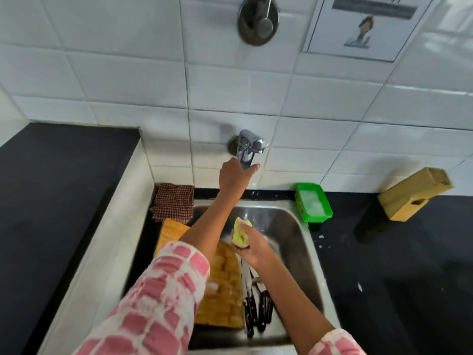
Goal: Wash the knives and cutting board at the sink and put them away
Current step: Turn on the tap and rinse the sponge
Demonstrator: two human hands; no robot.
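View: head camera, looking down into the sink and up the tiled wall.

Left hand (234, 175): raised to the tap (249, 147); fingers curled round the lever end, thumb out to the right. Gripping it, by my reading to work the water.

Right hand (252, 245): low over the basin, fingers closed on a yellow sponge (240, 234). Sponge squeezed, pointing up toward the tap.

Water: a faint stream seems to show below the spout; too blurred to be sure.

Knives (256, 301): several, black handles, lying together in the sink (304, 252) bottom. Long axes run near to far, handles toward the person, blades pointing away under the right wrist.

Board (222, 285): wooden, leaning in the left part of the basin, partly hidden by the left forearm; knives just beside its right edge.

Key relation: knives lie directly below and nearer than the sponge hand. The right hand is the closer one; the left is well apart, up at the tap. Handles face the person, so a pickup would come from the near end.

Stage: judged early; nothing looks put away yet.

Block (414, 197): wooden knife block on the right counter, tipped on its side, slots seemingly vacant.

Surface: black counter (409, 278), some white flecks near the sink. Green tub (313, 203) with pale foam at the far right corner. Checked cloth (172, 202) at the far left corner.

Room: white tiles, a round metal fitting high up, a paper notice (363, 24) on the wall.

Risk: blades hidden under the wrist; wet handles may slip.
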